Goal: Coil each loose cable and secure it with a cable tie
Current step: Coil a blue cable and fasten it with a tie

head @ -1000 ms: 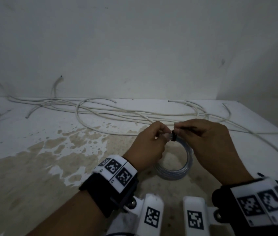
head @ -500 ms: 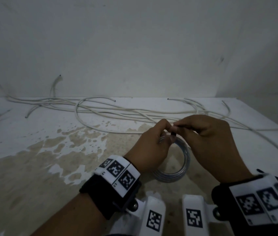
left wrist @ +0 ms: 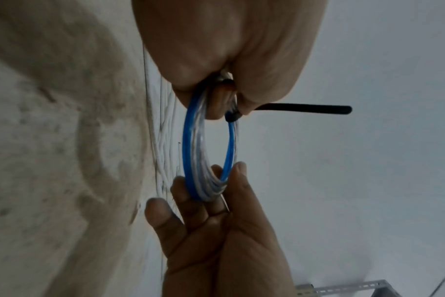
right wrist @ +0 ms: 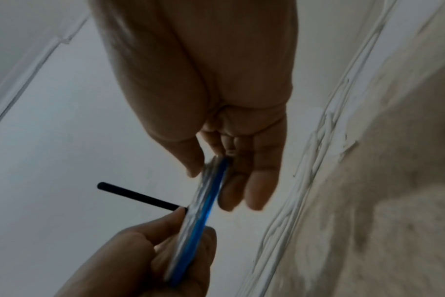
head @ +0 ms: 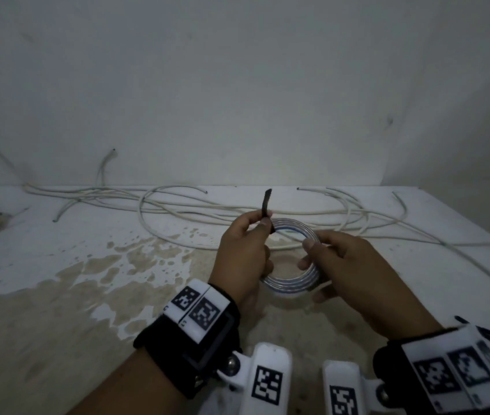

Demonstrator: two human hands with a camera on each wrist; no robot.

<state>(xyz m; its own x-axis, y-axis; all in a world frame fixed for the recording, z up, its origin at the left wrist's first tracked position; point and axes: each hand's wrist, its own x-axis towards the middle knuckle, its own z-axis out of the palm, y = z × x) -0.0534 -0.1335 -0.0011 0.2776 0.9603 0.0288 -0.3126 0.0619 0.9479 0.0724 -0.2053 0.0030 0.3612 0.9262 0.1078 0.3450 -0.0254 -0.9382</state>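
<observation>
1. The coil (head: 293, 259) of clear and blue cable was held in the air just above the worktop (head: 58, 241), in front of the loose cables (head: 177, 205); a second earlier it hung lower and flatter, with both hands meeting at its top.
2. The left hand (head: 245, 250) had its grip pinched on the coil's left side and on the tie (head: 266, 205), thumb against forefinger.
3. The tie was wrapped round the coil there, and its black tail now stood up above the coil; a second earlier only a short dark nub showed between the fingertips.
4. The right hand (head: 357, 274) had left the tie and moved to the coil's right side, where its grip pinched the strands between thumb and fingers; the other fingers lay nearly straight behind the coil.
5. The coil had tilted more upright than half a second earlier.
6. The loose cables lay as before, strewn behind the coil along the wall (head: 237, 85).
7. The stained patch of the worktop lay under and left of the coil.
</observation>
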